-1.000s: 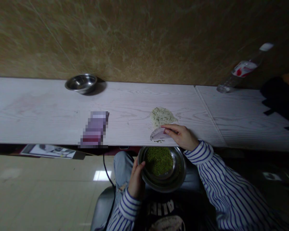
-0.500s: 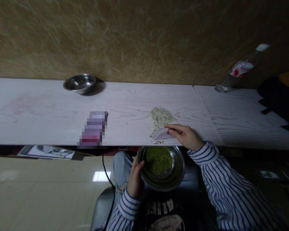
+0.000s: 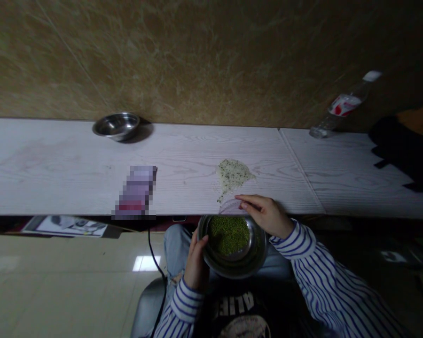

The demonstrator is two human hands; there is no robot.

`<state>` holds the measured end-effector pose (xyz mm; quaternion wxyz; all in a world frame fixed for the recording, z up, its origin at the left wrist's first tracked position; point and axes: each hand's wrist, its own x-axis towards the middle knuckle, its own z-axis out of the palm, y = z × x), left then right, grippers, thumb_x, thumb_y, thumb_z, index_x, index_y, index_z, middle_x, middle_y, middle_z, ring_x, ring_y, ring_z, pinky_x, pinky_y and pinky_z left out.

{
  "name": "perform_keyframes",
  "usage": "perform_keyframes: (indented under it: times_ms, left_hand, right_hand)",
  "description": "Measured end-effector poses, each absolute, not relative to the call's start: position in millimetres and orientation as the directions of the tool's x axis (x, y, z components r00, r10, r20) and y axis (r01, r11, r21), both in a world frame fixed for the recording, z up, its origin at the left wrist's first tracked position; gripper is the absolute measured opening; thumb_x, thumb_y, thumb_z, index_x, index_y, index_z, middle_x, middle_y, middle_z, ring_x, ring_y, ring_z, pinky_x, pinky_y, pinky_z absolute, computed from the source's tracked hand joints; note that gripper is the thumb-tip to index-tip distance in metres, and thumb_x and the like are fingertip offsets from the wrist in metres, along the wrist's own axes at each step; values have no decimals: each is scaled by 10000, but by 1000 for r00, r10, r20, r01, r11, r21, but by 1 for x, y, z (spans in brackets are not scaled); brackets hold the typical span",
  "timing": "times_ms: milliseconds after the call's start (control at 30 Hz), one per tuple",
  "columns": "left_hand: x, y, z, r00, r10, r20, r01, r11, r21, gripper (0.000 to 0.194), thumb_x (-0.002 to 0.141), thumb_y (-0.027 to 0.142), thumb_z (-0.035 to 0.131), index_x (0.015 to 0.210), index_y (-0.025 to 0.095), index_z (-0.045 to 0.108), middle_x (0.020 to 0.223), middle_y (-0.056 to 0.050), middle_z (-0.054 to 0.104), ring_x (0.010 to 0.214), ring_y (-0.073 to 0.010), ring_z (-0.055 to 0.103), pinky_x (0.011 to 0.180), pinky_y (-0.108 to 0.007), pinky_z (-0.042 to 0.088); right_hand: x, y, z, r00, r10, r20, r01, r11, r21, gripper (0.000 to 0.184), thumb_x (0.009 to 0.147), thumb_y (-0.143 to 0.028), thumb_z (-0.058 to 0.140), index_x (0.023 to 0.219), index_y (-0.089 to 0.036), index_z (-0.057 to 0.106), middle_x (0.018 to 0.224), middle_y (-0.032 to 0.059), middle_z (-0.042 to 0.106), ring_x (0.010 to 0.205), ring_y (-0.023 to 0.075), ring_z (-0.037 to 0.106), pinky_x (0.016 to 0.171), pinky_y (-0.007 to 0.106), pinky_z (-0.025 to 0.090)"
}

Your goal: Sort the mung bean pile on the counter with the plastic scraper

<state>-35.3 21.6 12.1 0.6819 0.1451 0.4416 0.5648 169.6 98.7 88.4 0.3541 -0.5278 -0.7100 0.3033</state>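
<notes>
My left hand point(image 3: 197, 261) grips the left rim of a metal bowl point(image 3: 239, 271) under the table's front edge. Green mung beans point(image 3: 229, 234) fill part of it. In my right hand point(image 3: 268, 216), thumb and fingers pinch a thin, pale, curved piece point(image 3: 229, 206), possibly a scraper. That piece lies at the table edge, just above the bowl. Behind it on the tabletop spreads a heap of white rice-like grains mixed with green beans point(image 3: 234, 173). A few grains trail from the heap towards the edge.
A second metal bowl point(image 3: 116, 126) stands near the wall at left. A blurred-out phone-shaped object point(image 3: 136, 190) lies by the front edge, with a cable point(image 3: 158, 266) hanging below. A plastic bottle point(image 3: 344, 105) and a dark cloth-like item point(image 3: 405, 152) are at right.
My right hand has drawn the curved piece towards the front edge. The beans that lay in front of it are gone from the tabletop. My left hand still holds the bowl.
</notes>
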Motion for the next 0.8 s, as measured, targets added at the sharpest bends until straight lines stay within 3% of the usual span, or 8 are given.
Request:
perform_keyframes:
  times_ms: [233, 667, 800]
  left_hand:
    - [-38, 22, 16, -51, 899, -435, -619, 313, 720, 454, 768, 360, 738, 1211, 262, 726, 1252, -58, 732, 1307, -305, 564, 1137, -447, 372]
    - [-42, 27, 19, -65, 885, -462, -649, 314, 693, 485, 731, 363, 772, 1194, 228, 719, 1250, -87, 729, 1314, -329, 551, 1142, -461, 367]
    - [-43, 26, 19, -58, 884, -464, -646, 321, 692, 479, 740, 362, 768, 1192, 213, 717, 1248, -93, 729, 1305, -327, 561, 1140, -456, 373]
  right_hand:
    - [181, 102, 83, -62, 973, 222, 564, 218, -797, 340, 904, -266, 555, 1146, -141, 759, 949, 113, 807, 878, 222, 760, 835, 371, 611]
    - [163, 102, 87, -179, 959, 217, 536, 281, -796, 295, 905, -249, 565, 1106, -197, 775, 880, 73, 807, 814, 189, 761, 784, 329, 622]
    - [165, 89, 85, -77, 973, 216, 555, 222, -802, 311, 905, -265, 575, 1135, -177, 766, 921, 81, 813, 818, 191, 770, 781, 316, 629]
